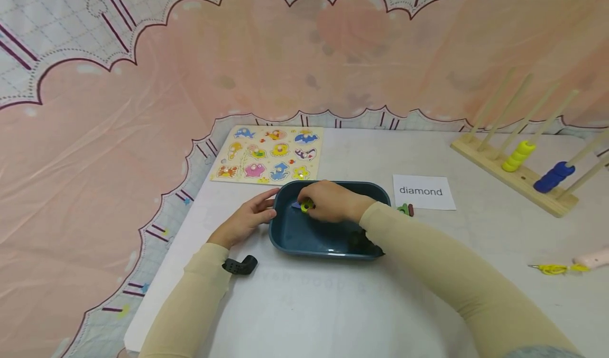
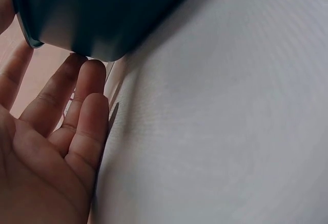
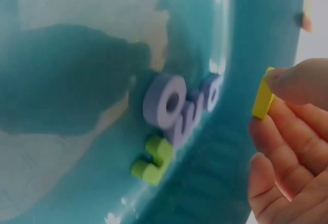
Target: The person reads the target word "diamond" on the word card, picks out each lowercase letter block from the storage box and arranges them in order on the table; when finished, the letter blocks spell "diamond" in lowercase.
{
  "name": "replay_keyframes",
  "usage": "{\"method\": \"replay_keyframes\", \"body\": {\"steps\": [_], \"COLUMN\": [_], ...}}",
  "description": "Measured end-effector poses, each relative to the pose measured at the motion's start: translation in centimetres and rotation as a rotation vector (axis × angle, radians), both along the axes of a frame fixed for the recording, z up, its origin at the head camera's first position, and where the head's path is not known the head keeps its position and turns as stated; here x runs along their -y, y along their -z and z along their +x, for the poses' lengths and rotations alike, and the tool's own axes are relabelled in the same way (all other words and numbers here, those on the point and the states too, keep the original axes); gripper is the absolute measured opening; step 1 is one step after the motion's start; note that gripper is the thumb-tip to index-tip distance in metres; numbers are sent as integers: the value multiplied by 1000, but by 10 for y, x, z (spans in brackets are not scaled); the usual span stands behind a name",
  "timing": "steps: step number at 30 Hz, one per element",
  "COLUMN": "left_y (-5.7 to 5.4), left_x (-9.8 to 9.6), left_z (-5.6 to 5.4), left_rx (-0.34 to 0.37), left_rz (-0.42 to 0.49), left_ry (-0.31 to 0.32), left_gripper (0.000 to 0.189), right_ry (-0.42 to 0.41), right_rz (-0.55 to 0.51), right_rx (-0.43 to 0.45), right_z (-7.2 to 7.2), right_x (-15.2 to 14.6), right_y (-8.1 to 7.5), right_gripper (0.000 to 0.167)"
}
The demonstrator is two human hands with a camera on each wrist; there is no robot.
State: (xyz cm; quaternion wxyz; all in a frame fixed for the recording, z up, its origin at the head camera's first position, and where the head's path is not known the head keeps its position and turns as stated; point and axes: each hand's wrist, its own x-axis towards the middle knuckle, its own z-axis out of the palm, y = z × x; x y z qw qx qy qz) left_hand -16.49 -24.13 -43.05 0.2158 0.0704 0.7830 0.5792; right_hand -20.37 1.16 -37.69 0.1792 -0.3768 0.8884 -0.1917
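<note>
A dark blue-green tray (image 1: 328, 246) stands on the white table. My left hand (image 1: 247, 218) rests at its left end, fingers loosely extended; in the left wrist view the fingertips (image 2: 92, 70) meet the outside of the wall. Over the tray, my right hand (image 1: 328, 199) pinches a small yellow piece (image 3: 263, 100) between thumb and finger. That piece appears edge-on, so its shape cannot be told. Purple letters lie inside the tray, among them a round one (image 3: 164, 101) and a w-like one (image 3: 183, 124). Beside them is a light green letter (image 3: 154, 161).
Behind the tray lies a sea-animal puzzle board (image 1: 266, 154). A card reading "diamond" (image 1: 423, 192) is at the right, with a green piece (image 1: 403, 209) and a brown one (image 1: 411, 210) near it. Farther right are a wooden peg stand (image 1: 514, 175) and a yellow cord (image 1: 554, 269).
</note>
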Motion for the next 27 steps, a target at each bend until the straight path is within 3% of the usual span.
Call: {"method": "replay_keyframes", "body": {"steps": [6, 16, 27], "left_y": [1, 1, -1], "left_x": [2, 2, -1], "left_z": [1, 1, 1], "left_rx": [-3, -22, -24], "left_rz": [-8, -33, -18], "left_ry": [2, 6, 5], "left_gripper": [67, 67, 64], "right_ry": [17, 22, 91], "right_rz": [-38, -80, -135], "right_rx": [10, -72, -146], "right_z": [0, 4, 11], "right_x": [-12, -38, -73], "right_y": [-10, -23, -38], "right_gripper": [35, 35, 32]}}
